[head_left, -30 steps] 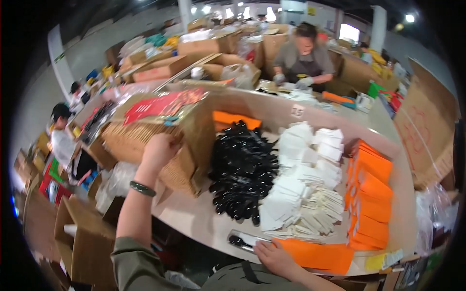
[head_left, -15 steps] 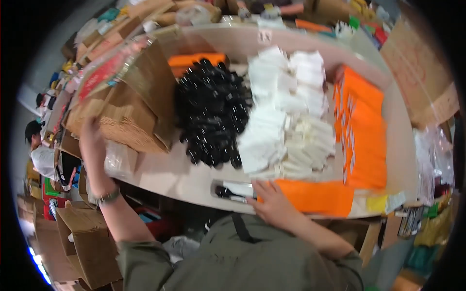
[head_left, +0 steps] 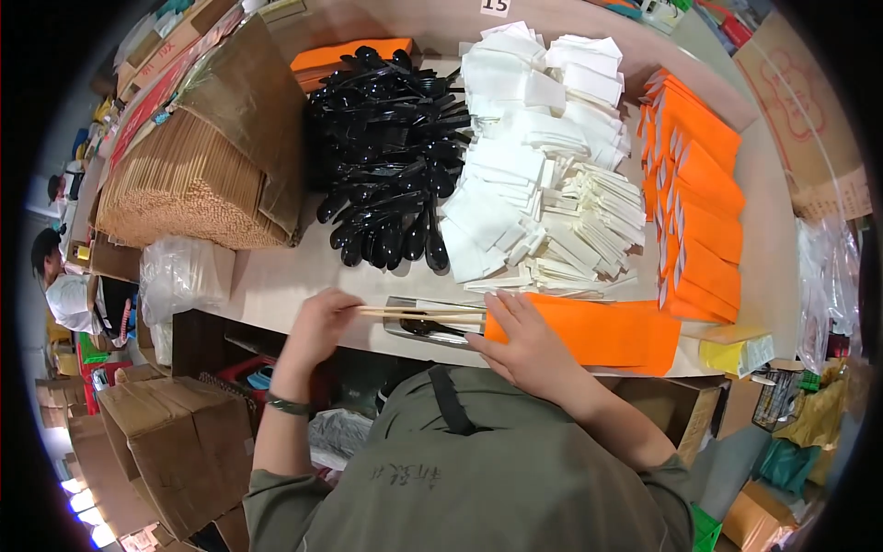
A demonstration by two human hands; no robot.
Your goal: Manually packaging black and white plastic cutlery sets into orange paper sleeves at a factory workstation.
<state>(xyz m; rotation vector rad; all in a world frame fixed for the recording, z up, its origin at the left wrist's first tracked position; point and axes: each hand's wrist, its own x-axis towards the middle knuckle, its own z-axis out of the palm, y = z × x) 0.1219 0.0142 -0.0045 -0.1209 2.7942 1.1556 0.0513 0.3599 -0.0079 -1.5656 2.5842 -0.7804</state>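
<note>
Left hand [head_left: 326, 322] closed on the left end of the wooden chopsticks [head_left: 382, 312], which lie level over a shallow metal tray [head_left: 394, 324] at the table's front edge. Their right tips meet the mouth of the orange paper sleeve [head_left: 598, 333]; can't tell if they're inside. Right hand [head_left: 526, 345] flat on that end, fingers extended, thumb apart. Black spoon [head_left: 430, 327] in tray, just below the chopsticks. Sleeve runs along the front edge. Tabletop [head_left: 276, 293] strip shows between chopstick carton [head_left: 262, 120] and tray; napkin packets [head_left: 501, 216] crowd just behind.
</note>
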